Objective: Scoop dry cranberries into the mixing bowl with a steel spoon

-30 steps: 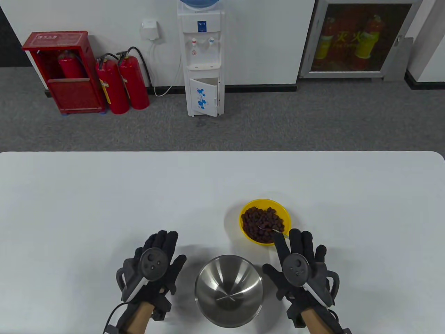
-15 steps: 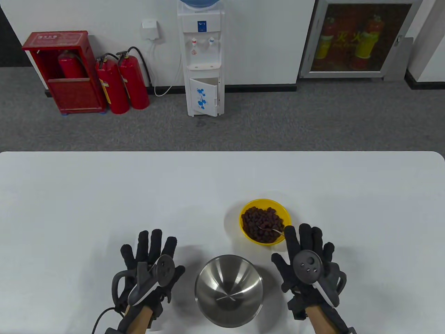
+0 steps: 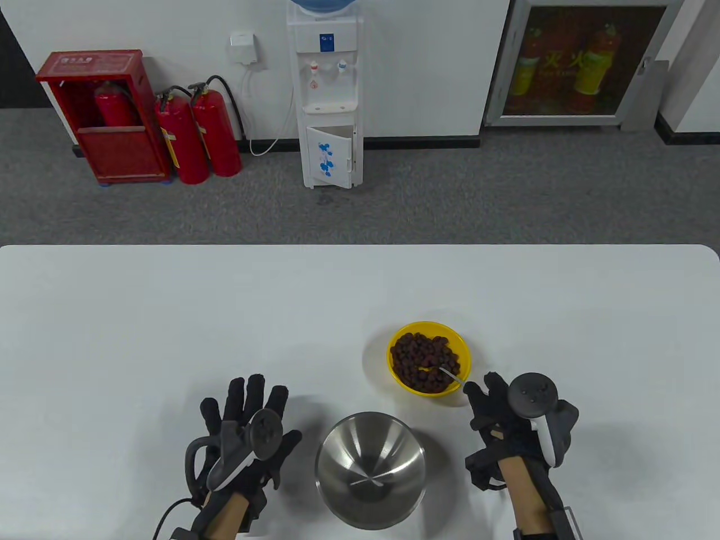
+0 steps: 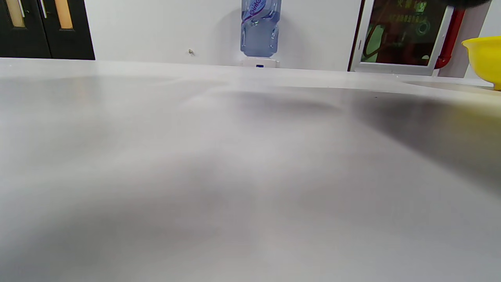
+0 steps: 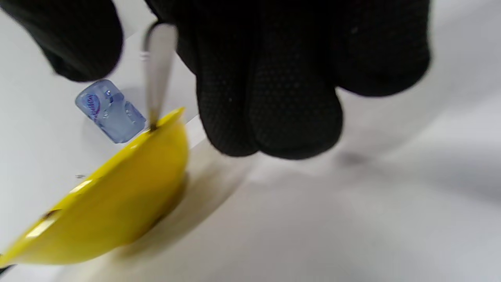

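Note:
A yellow bowl (image 3: 462,350) holds dry cranberries (image 3: 419,351) at the table's centre right. A steel spoon (image 3: 448,373) lies in it, its handle pointing towards the lower right over the rim. My right hand (image 3: 478,394) is curled at the handle's end. In the right wrist view the spoon handle (image 5: 158,70) runs up between my thumb and fingers (image 5: 270,98), above the yellow bowl (image 5: 117,203). The empty steel mixing bowl (image 3: 370,469) stands at the front between my hands. My left hand (image 3: 247,405) rests flat on the table with fingers spread, left of the mixing bowl.
The white table (image 3: 169,315) stretches wide to the left and back, its far edge mid-frame. The left wrist view shows the bare tabletop (image 4: 235,156) and the yellow bowl (image 4: 485,58) at the right edge. A water dispenser (image 3: 326,95) stands beyond the table.
My right hand has rolled over and curled its fingers, from flat and spread, onto the spoon handle. My left hand tilted and shifted slightly left, then stayed still.

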A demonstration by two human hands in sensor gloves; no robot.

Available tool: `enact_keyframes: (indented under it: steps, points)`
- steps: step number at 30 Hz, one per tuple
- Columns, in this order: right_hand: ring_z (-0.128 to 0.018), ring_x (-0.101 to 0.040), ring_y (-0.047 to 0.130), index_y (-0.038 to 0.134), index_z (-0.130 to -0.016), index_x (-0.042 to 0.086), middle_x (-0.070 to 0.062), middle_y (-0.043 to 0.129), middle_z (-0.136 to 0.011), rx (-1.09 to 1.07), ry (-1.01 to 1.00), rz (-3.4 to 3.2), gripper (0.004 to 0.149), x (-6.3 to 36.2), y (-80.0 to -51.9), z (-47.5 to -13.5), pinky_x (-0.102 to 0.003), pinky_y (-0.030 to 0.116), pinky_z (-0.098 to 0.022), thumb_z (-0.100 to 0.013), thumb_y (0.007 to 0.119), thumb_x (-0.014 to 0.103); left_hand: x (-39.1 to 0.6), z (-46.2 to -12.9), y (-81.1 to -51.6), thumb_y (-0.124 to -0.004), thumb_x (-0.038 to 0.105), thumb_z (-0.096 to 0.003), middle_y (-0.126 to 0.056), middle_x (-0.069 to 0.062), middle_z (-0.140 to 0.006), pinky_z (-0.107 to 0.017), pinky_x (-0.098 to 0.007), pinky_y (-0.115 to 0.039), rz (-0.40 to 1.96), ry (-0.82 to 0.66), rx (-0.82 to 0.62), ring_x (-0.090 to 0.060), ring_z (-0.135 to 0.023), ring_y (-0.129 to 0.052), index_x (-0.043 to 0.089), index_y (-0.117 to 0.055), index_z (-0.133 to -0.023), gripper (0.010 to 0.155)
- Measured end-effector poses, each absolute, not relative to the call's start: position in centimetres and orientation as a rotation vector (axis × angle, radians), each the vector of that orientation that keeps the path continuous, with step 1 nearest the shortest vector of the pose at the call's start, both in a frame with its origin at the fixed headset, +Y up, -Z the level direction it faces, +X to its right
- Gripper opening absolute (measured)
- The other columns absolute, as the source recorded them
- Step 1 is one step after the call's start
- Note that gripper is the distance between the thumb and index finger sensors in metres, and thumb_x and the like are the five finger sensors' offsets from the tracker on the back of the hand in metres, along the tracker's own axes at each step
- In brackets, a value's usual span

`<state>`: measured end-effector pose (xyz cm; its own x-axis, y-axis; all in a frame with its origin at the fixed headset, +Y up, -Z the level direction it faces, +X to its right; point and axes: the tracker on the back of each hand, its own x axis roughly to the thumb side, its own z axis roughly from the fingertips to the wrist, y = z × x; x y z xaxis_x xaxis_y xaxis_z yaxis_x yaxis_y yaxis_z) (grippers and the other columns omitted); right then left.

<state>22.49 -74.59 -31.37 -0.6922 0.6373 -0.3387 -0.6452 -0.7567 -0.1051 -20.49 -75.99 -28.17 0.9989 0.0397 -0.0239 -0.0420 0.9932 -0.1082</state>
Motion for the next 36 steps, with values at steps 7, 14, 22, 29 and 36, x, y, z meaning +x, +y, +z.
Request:
enact_keyframes:
  steps: [7,14,22,29,36]
  points:
    - [-0.049,-0.022,0.108,0.078,-0.087,0.008,0.003,0.102,-0.069,-0.311,-0.205,2.417,0.049,21.2,-73.3,-30.7,-0.046,0.084,-0.039,-0.046,0.085,0.034,-20.5,-28.2,-76.1,-0.056,0.077,-0.0394,-0.005,0.010,-0.121,-0.072,-0.070,-0.005,0.051,0.020,-0.108,-0.027,-0.117,-0.006,0.053,-0.019,-0.105,0.079]
    - [-0.056,-0.014,0.107,0.080,-0.085,0.021,0.013,0.100,-0.070,0.118,-0.980,2.936,0.044,18.3,-70.8,-28.0,-0.042,0.085,-0.046,-0.045,0.081,0.040,-20.6,-28.2,-76.1,-0.057,0.076,-0.0395,-0.005,0.010,-0.121,-0.071,-0.071,-0.005,0.049,0.022,-0.101,-0.027,-0.117,-0.007,0.053,-0.019,-0.105,0.079]
    - [-0.052,-0.015,0.108,0.084,-0.083,0.022,0.011,0.103,-0.067,0.124,-1.157,3.025,0.042,17.4,-70.3,-27.0,-0.043,0.085,-0.044,-0.044,0.083,0.040,-20.7,-28.1,-76.1,-0.056,0.077,-0.0396,-0.005,0.010,-0.121,-0.071,-0.070,-0.005,0.048,0.023,-0.096,-0.027,-0.117,-0.006,0.053,-0.019,-0.105,0.079]
    - [-0.046,-0.013,0.111,0.089,-0.078,0.021,0.011,0.106,-0.061,0.137,-1.152,3.106,0.040,16.7,-70.9,-27.2,-0.040,0.088,-0.041,-0.044,0.084,0.041,-20.6,-28.1,-76.1,-0.056,0.077,-0.0394,-0.005,0.010,-0.121,-0.071,-0.071,-0.005,0.046,0.020,-0.097,-0.027,-0.117,-0.007,0.053,-0.019,-0.105,0.079]
    - [-0.042,-0.012,0.114,0.090,-0.075,0.014,0.009,0.108,-0.057,-0.143,-0.684,2.929,0.042,17.0,-71.4,-28.4,-0.037,0.092,-0.039,-0.044,0.083,0.040,-20.7,-28.0,-76.1,-0.057,0.076,-0.0395,-0.006,0.009,-0.121,-0.071,-0.071,-0.005,0.061,0.022,-0.100,-0.028,-0.117,-0.007,0.053,-0.020,-0.106,0.079]
